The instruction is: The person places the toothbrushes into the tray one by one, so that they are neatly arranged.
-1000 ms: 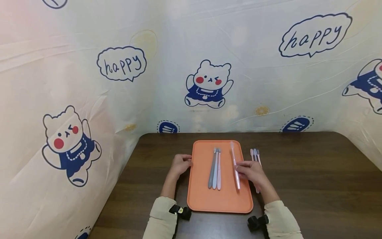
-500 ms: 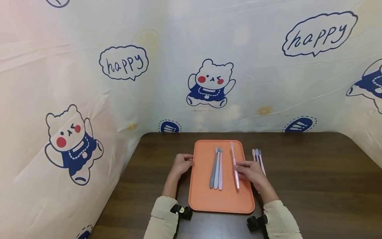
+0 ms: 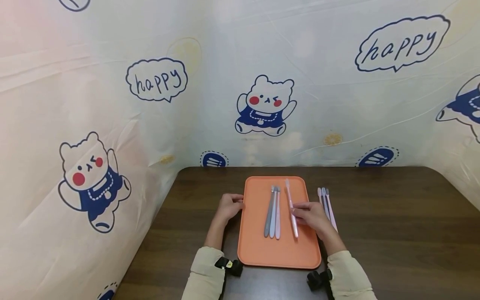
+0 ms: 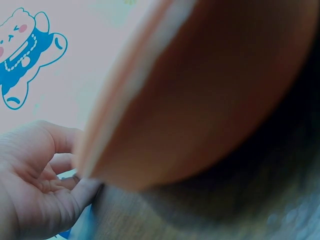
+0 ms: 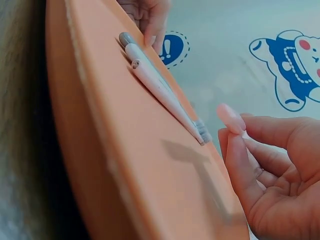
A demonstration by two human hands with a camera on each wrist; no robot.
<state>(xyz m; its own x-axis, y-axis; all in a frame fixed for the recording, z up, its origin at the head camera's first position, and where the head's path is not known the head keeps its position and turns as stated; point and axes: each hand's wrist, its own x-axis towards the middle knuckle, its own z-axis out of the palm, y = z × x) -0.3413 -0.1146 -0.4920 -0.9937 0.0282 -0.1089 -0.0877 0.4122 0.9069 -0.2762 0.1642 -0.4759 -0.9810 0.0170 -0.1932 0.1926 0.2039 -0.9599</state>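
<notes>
My right hand pinches a pink toothbrush between thumb and fingers, over the right half of the orange tray. In the right wrist view the handle end of that toothbrush is raised off the tray, with its shadow below. A grey toothbrush, a light blue toothbrush and a pale pink toothbrush lie side by side near the tray's middle, bristle heads at the far end. My left hand holds the tray's left rim; the left wrist view shows thumb and fingers pinching it.
Three more toothbrushes lie on the dark wooden table right of the tray, partly behind my right hand. A patterned curtain hangs at the table's back and sides. Black wrist cameras sit by both cuffs.
My right hand has shifted slightly left with the pink toothbrush, closer to the three on the tray. The left hand stays at the rim. The head view has turned a little.
</notes>
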